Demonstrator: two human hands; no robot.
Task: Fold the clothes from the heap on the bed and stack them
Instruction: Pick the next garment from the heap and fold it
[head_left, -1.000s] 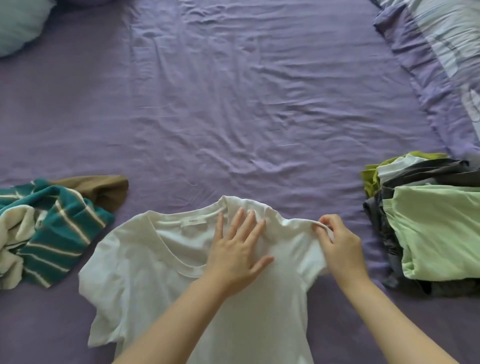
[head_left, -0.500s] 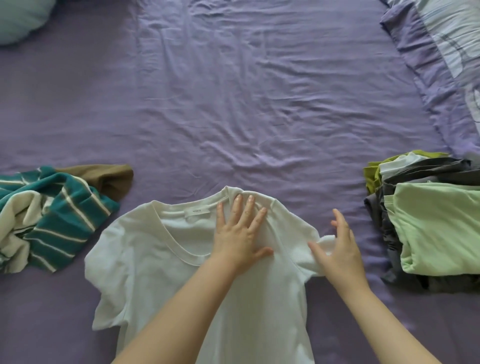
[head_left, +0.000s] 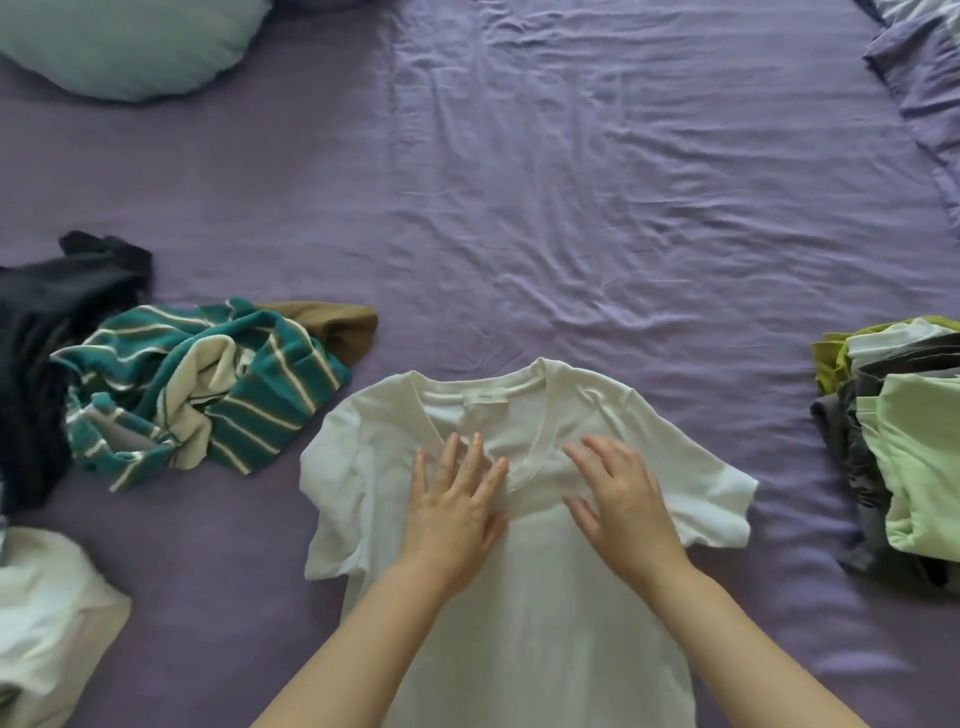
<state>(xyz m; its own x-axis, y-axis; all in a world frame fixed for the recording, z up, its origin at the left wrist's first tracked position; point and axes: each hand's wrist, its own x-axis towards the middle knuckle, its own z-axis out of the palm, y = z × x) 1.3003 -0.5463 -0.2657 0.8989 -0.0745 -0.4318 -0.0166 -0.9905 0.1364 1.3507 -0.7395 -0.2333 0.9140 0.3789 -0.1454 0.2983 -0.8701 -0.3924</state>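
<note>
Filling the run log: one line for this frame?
phase: smoothing | white T-shirt flat on bed | left hand, right hand open on chest | folded stack right

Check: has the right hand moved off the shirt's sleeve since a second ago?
Yes. The right hand left the sleeve and now lies flat on the white shirt, nearer its collar label.

A wrinkly purple bed sheet (head_left: 571, 234) covers the bed. A soft pale blue pillow (head_left: 124, 44) lies at the top left corner.
</note>
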